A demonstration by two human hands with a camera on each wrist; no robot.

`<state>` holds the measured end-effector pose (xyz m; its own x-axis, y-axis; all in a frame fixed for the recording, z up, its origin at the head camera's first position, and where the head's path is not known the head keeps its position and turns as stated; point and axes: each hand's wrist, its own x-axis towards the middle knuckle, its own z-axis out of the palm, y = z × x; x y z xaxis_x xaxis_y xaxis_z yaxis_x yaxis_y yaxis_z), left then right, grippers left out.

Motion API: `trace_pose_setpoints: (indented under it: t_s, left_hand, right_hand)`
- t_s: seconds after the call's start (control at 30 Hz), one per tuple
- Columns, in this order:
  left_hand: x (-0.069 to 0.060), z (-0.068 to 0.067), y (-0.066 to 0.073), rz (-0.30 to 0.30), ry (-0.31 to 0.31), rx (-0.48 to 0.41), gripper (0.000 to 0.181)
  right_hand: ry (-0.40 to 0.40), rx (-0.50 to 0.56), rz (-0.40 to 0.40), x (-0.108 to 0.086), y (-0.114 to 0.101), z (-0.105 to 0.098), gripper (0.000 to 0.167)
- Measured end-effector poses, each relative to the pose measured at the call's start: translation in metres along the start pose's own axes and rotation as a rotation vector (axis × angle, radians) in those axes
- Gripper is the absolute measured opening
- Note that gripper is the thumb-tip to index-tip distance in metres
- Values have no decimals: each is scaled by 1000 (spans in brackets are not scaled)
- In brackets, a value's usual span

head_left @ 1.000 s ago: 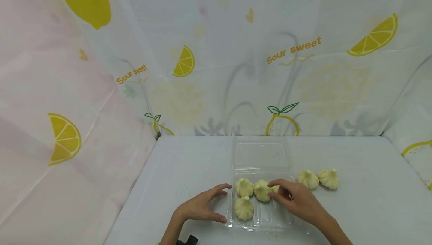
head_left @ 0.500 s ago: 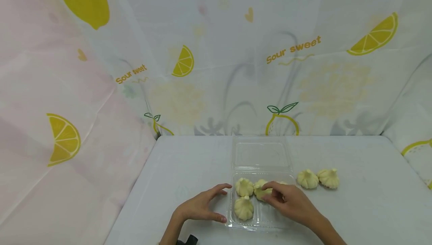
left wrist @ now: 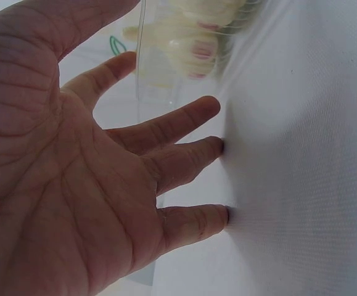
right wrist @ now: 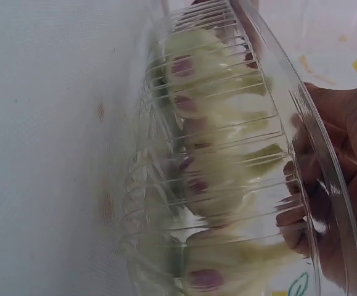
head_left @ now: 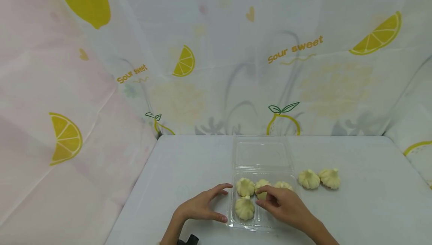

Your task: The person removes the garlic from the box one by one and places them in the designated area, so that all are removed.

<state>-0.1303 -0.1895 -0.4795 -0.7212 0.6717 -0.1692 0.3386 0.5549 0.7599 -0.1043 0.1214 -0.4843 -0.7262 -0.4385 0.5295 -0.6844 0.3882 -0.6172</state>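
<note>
A clear plastic box (head_left: 249,228) holds several pale garlic bulbs: one at back left (head_left: 245,187), one in front of it (head_left: 244,208), a middle one (head_left: 262,184) and one at back right (head_left: 284,185). Over the box, my right hand (head_left: 287,204) has its thumb and index tips apart by the middle bulb, partly covering it. Spread fingers of my left hand (head_left: 199,205) stand just left of the box, holding nothing. In the right wrist view, purple patches mark the bulbs (right wrist: 212,185) behind the ribbed wall; my right hand (right wrist: 344,166) is beyond the rim.
The box's lid (head_left: 261,155) lies folded back behind it. Two more bulbs, one nearer the box (head_left: 308,179) and one farther right (head_left: 330,178), rest on the white table (head_left: 364,207). A lemon-print cloth (head_left: 219,80) hangs behind. Something black (head_left: 192,239) shows by my left forearm.
My right hand has shifted left across the box, uncovering the back right bulb and overlapping the middle one's front. My left hand has stayed put.
</note>
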Motion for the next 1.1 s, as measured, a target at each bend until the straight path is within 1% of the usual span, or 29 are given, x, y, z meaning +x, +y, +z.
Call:
trace_pose_setpoints:
  t_s: [0.17, 0.3, 0.43, 0.6, 0.7, 1.1]
  left_hand:
    - [0, 0, 0, -3, -4, -10, 88]
    - [1, 0, -1, -6, -8, -11, 88]
    - [1, -1, -1, -11, -12, -11, 88]
    - [1, -2, 1, -12, -14, -12, 88]
    - [1, -2, 0, -2, -12, -9, 88]
    - [2, -2, -3, 8, -12, -7, 88]
  right_hand:
    - [-3, -10, -6, 2, -1, 4, 25]
    - [-17, -10, 11, 3, -2, 7, 20]
    - [-24, -2, 27, 3, -2, 10, 20]
    - [-16, -9, 11, 4, -2, 14, 21]
    - [-12, -12, 4, 4, -2, 16, 20]
    - [10, -47, 12, 7, -7, 23, 21]
